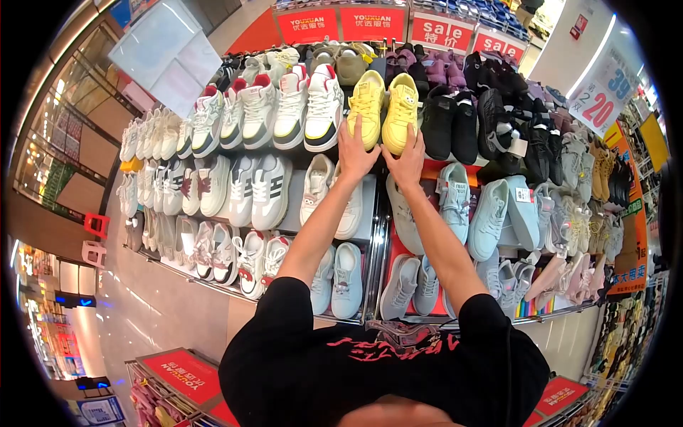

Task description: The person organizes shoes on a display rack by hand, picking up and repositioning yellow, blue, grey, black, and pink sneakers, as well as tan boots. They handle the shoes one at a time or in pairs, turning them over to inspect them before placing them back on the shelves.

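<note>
Two yellow shoes stand side by side on the upper shelf, toes toward me. My left hand (358, 151) is closed round the toe end of the left yellow shoe (366, 107). Round the toe end of the right yellow shoe (400, 107), my right hand (407, 158) is closed in the same way. White shoes with red and dark trim (324, 107) are directly left of the pair, and black shoes (439, 122) are directly right of it.
Lower shelves hold white and grey shoes (269, 191) and pale blue shoes (489, 217). Red sale signs (441, 33) line the back. A price sign (608, 89) hangs at the right, and a white panel (167, 53) at the upper left.
</note>
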Tool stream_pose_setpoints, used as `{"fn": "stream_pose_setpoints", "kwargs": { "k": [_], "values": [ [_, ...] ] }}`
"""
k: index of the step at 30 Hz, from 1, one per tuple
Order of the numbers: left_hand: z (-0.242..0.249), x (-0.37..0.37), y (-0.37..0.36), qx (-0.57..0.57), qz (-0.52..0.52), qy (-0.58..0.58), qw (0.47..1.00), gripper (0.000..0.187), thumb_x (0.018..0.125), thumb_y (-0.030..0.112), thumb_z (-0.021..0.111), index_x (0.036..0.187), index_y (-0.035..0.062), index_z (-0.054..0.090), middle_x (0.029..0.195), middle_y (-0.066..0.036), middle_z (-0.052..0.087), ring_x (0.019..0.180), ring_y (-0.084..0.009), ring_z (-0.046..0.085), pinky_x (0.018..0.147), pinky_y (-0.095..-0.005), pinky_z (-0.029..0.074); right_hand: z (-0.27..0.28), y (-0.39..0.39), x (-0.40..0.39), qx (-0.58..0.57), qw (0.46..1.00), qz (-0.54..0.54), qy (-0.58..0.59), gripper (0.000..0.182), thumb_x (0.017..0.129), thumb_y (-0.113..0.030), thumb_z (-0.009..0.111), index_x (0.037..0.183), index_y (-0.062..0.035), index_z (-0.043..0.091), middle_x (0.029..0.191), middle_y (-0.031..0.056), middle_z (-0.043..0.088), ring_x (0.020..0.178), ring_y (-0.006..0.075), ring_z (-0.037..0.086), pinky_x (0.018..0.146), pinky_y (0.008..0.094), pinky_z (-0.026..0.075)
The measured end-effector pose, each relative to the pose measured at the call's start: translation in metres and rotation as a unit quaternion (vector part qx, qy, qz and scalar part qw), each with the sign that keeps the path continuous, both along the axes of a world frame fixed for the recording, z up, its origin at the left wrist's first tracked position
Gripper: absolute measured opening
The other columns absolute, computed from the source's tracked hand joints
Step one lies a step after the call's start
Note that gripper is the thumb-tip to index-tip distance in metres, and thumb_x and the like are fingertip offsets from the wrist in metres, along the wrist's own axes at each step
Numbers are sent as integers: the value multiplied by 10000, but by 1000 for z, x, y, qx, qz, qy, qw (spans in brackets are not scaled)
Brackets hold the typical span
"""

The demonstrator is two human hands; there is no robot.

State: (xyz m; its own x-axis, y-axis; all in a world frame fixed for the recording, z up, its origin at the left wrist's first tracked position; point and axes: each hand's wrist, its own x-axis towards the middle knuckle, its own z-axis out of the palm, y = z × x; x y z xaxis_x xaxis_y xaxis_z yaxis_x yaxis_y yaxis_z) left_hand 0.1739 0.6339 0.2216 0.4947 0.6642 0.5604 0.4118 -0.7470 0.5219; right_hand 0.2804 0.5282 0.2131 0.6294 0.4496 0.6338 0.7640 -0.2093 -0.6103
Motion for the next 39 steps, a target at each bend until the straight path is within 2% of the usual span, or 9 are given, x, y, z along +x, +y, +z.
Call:
{"fn": "stream_pose_setpoints", "kwargs": {
  "k": [5, 8, 15, 19, 30, 39],
  "values": [
    [-6, 1, -1, 18, -4, -15, 1000, 896, 783, 247, 775, 1539, 92, 320, 1463, -321, 328, 1344, -505, 351, 1135, -521, 327, -6, 0, 0, 53, 998, 5, -36, 800, 762, -252, 817, 1440, -63, 436, 1427, 287, 428, 1265, 479, 453, 1061, 531, 391],
    [-10, 6, -6, 31, 5, -49, 998, 870, 799, 196, 765, 1534, 64, 318, 1466, -311, 313, 1343, -503, 341, 1124, -541, 325, -4, -4, 3, 64, 994, -3, -90, 710, 746, -233, 817, 1358, -51, 506, 1416, 250, 469, 1276, 452, 466, 1055, 522, 404],
    [-15, 11, -8, 26, 26, -72, 997, 850, 794, 240, 783, 1517, 77, 365, 1482, -296, 333, 1365, -489, 340, 1138, -522, 328, -5, -5, 4, 46, 996, -8, -81, 704, 786, -282, 817, 1375, -70, 496, 1432, 247, 454, 1284, 450, 469, 1038, 510, 430],
    [-13, 9, -4, 21, 16, -69, 997, 832, 776, 200, 785, 1500, 75, 395, 1481, -294, 328, 1371, -489, 340, 1141, -522, 324, -6, -4, 4, 45, 996, 0, -79, 697, 813, -284, 804, 1394, -74, 480, 1455, 249, 437, 1310, 453, 456, 1047, 510, 431],
    [-7, 15, -6, -23, 17, -72, 997, 803, 787, 259, 798, 1485, 90, 439, 1501, -287, 350, 1380, -465, 359, 1141, -489, 343, -7, -3, 6, 30, 996, 12, -88, 694, 830, -240, 783, 1411, -58, 449, 1472, 268, 418, 1336, 487, 426, 1073, 518, 418],
    [-12, 15, -4, -19, 14, -89, 996, 785, 772, 247, 802, 1462, 86, 465, 1503, -283, 356, 1378, -463, 366, 1144, -488, 337, -6, -3, 6, 38, 994, 23, -99, 671, 858, -230, 763, 1415, -47, 436, 1485, 273, 394, 1346, 494, 408, 1075, 518, 418]
  ]
}}
